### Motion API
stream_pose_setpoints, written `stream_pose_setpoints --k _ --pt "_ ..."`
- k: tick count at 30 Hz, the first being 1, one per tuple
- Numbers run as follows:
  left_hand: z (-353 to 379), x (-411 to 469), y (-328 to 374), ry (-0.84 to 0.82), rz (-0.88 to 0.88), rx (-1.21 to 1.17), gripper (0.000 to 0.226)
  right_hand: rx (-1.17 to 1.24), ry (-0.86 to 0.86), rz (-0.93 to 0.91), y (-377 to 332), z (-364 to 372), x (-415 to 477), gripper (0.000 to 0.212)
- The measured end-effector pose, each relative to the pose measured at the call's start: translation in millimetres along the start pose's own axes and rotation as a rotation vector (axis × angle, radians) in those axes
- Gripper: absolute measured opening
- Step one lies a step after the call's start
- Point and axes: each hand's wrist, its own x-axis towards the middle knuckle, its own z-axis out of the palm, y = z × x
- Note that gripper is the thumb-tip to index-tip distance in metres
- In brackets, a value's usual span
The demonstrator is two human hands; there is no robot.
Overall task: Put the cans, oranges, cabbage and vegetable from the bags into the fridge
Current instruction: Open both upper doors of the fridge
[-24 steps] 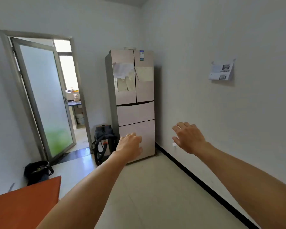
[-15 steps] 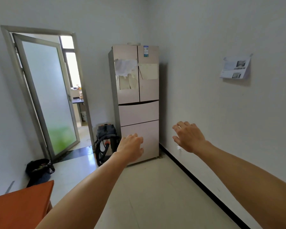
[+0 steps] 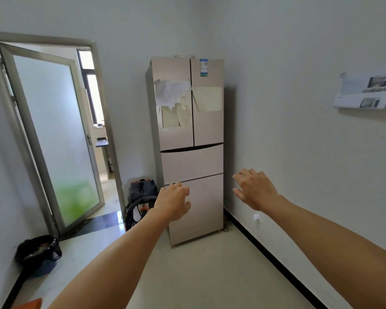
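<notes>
A tall pale-pink fridge (image 3: 192, 161) stands in the far corner, its two upper doors and two lower drawers all closed, with papers stuck on the doors. Both my arms reach forward toward it. My left hand (image 3: 173, 202) is empty with fingers loosely spread, in line with the bottom drawer. My right hand (image 3: 255, 189) is also empty and spread, to the right of the fridge in front of the white wall. Neither hand touches the fridge. No bags, cans, oranges, cabbage or vegetable are in view.
A vacuum cleaner with a hose (image 3: 140, 199) stands left of the fridge. A glass door (image 3: 54, 139) hangs open on the left. A dark bag (image 3: 39, 255) lies on the floor by the left wall. An orange table corner (image 3: 32, 303) shows bottom left. A paper holder (image 3: 366, 91) hangs on the right wall.
The view has moved closer to the fridge, which now looks larger. The orange table has slid almost out of view at bottom left. Both hands stay spread and empty.
</notes>
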Motion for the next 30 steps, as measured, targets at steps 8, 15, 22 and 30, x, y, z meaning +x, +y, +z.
stream_pose_setpoints --k 8,15,22,30 --pt "21 156 -63 0.001 0.045 0.015 0.038 0.034 -0.013 0.077 25 58 139 0.043" --pt "77 282 -85 -0.031 0.08 0.03 0.037 0.054 -0.046 0.1 63 143 247 0.044" --pt "116 435 -107 -0.006 0.073 0.042 0.035 0.093 -0.025 0.108 118 233 379 0.043" --pt "163 573 -153 0.019 0.05 0.07 0.034 0.189 -0.07 0.079 140 317 520 0.045"
